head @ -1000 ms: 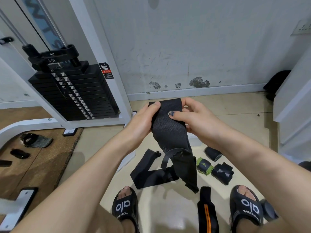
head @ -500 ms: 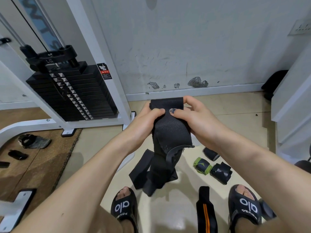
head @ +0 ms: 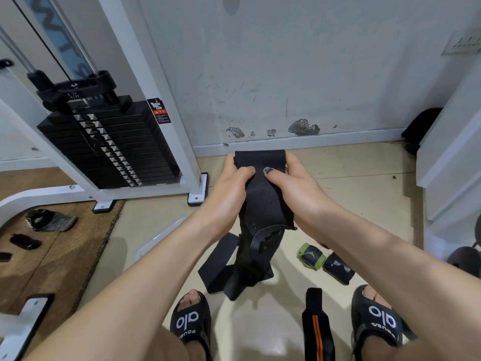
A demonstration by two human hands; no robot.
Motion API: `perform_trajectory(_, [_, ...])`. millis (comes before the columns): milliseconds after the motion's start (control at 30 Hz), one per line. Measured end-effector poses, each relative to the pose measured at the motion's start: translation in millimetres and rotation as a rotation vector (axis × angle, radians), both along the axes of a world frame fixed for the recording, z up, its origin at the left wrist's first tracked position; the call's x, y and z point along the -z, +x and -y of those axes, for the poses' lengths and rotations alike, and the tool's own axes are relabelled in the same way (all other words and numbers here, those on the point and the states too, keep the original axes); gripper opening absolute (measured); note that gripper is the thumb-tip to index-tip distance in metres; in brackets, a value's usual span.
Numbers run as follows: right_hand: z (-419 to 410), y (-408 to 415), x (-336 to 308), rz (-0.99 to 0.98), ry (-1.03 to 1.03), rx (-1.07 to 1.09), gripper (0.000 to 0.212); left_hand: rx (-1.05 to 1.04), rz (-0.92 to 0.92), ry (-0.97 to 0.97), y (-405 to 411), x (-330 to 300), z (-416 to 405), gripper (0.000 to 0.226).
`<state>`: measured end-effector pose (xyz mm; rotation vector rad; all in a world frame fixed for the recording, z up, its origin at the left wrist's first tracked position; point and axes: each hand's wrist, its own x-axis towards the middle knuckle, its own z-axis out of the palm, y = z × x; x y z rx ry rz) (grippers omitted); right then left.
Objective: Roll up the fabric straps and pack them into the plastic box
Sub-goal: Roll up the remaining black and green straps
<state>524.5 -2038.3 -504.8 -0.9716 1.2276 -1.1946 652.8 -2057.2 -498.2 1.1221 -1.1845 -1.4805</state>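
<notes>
The left hand (head: 229,188) and right hand (head: 296,186) each pinch the top end of a black strap (head: 263,201), fingers curled round its edges; its tail hangs down to the floor. Rolling looks barely begun. Right of that strap lie two finished rolls, green (head: 311,256) and black (head: 338,268), and below them an unrolled orange-striped strap (head: 317,332). A clear plastic piece beside the strap may be the box; I cannot tell.

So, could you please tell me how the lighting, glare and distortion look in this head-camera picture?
Head view: even indoor light; soft glare on the glossy floor near the sandals; wide-angle bending of the machine frame and wall edges; the black strap, gripped by the left hand and right hand, is sharp; soft shadows lie beneath it.
</notes>
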Motion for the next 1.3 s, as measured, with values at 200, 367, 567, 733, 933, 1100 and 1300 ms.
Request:
perform_trajectory(200, [2,-12,-9,0.148,-0.066,-0.038,0.022,0.079,0.082,-0.137,13,-5,6,0.024])
perform_trajectory(367, [3,-11,-10,0.160,-0.071,-0.022,0.034,0.071,0.195,-0.230,13,-5,3,0.026])
perform_trajectory(567, [4,-12,-14,0.217,-0.032,-0.062,0.032,0.060,0.174,-0.294,14,-4,4,0.037])
perform_trajectory(733, [4,-12,-12,0.188,-0.048,-0.071,0.014,0.061,0.185,-0.292,18,-4,3,0.037])
perform_trajectory(933, [6,-15,-8,0.113,-0.094,-0.016,0.017,0.157,0.087,-0.123,22,-10,3,0.018])
perform_trajectory(1100, [7,-11,-4,0.054,-0.154,-0.029,0.019,0.108,0.100,-0.182,25,-4,6,0.018])
perform_trajectory(1300, [7,-13,-3,-0.019,-0.213,-0.026,0.015,0.185,0.118,-0.100,32,-3,9,0.028])
